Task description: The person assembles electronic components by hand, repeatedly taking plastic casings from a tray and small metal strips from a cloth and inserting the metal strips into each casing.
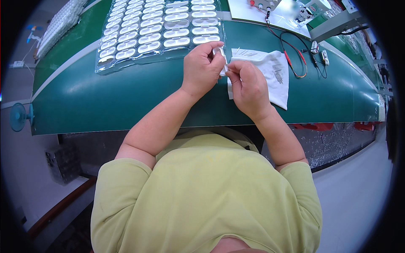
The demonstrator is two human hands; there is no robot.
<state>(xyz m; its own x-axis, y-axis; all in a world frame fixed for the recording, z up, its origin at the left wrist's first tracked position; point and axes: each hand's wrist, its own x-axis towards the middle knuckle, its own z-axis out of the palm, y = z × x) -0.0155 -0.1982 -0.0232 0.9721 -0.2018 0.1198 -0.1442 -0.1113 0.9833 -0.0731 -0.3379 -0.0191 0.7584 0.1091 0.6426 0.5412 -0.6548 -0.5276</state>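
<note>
Over the near part of the table, a small white oval case part [223, 71] is held up between my two hands. My left hand [203, 69] wraps its fingers and thumb around it from the left. From the right, my right hand [249, 87] is closed in a pinch, its thumb and fingertips at the edge of the part. Whether those fingertips also hold something smaller is hidden. A white cloth [275, 80] with grey print lies just beyond my right hand. Left of my hands, a clear plastic tray [126, 63] carries rows of similar white oval parts [176, 41].
The table [139, 101] has a green top. At the back right, a white board [280, 19] bears a device with terminals. Red and black test leads [288, 59] trail from it. A grey metal arm [337, 25] stands beside it. Stacked white trays [59, 29] sit far left.
</note>
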